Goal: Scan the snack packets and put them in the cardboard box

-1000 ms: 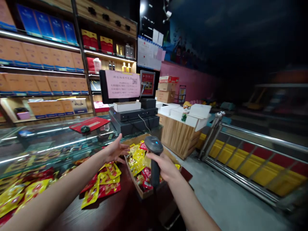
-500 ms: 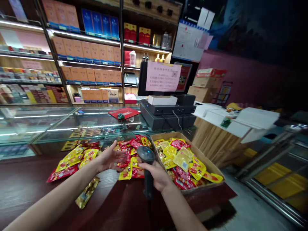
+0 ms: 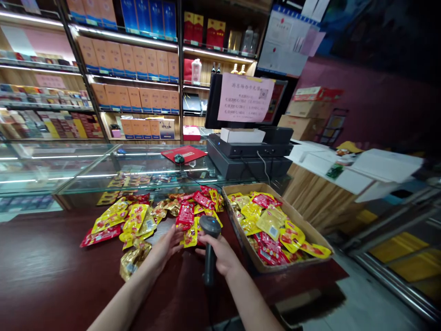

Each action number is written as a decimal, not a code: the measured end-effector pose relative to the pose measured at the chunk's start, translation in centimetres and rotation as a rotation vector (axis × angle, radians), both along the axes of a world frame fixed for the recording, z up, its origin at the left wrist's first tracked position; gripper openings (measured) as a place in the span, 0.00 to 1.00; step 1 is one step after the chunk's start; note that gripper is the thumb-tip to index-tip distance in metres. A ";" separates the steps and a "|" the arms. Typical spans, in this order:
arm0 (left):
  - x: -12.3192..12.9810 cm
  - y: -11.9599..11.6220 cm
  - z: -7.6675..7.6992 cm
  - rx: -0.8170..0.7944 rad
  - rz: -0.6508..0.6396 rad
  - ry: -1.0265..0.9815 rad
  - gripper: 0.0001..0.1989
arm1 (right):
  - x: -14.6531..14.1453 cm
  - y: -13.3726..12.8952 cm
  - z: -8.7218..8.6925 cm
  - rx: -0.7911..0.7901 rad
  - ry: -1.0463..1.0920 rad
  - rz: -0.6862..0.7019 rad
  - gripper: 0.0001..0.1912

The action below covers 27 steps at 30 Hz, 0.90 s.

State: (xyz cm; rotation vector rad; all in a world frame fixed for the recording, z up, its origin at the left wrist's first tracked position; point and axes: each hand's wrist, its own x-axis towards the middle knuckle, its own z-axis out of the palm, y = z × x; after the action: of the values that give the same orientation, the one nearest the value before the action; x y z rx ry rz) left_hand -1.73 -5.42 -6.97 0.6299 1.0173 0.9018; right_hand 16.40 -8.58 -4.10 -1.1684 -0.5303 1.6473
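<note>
My right hand [image 3: 222, 255] is wrapped round a dark handheld scanner [image 3: 210, 227] with a small blue light on its head. My left hand [image 3: 168, 246] has its fingers apart and holds nothing; its fingertips are beside a yellow packet [image 3: 190, 235] at the near edge of a pile of red and yellow snack packets. More yellow packets [image 3: 112, 216] lie to the left, with a gold packet [image 3: 134, 261] nearer me, beside my left forearm. Right of the scanner stands an open cardboard box [image 3: 241, 243] of red, yellow and gold packets.
The dark red table [image 3: 51, 266] meets a glass counter [image 3: 86, 177] behind. On the counter are a red mat [image 3: 193, 154] with a mouse and a monitor [image 3: 213, 103] above black units. Shelves of boxes line the back; white cartons stand at right.
My left hand has moved down and slightly right, nearer the scanner. The gold packet at the left lies differently, now bunched up. The view has shifted a little.
</note>
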 end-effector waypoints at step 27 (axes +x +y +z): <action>2.6 3.7 1.8 0.153 -0.163 -0.066 0.23 | 1.6 -2.9 2.6 0.253 -0.189 0.090 0.20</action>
State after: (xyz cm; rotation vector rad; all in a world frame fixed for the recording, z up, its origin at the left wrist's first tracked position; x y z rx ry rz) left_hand 0.86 -1.72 -5.12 0.7952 0.8304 0.8557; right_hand 18.05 -11.48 -1.49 -1.1295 -0.8959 1.5015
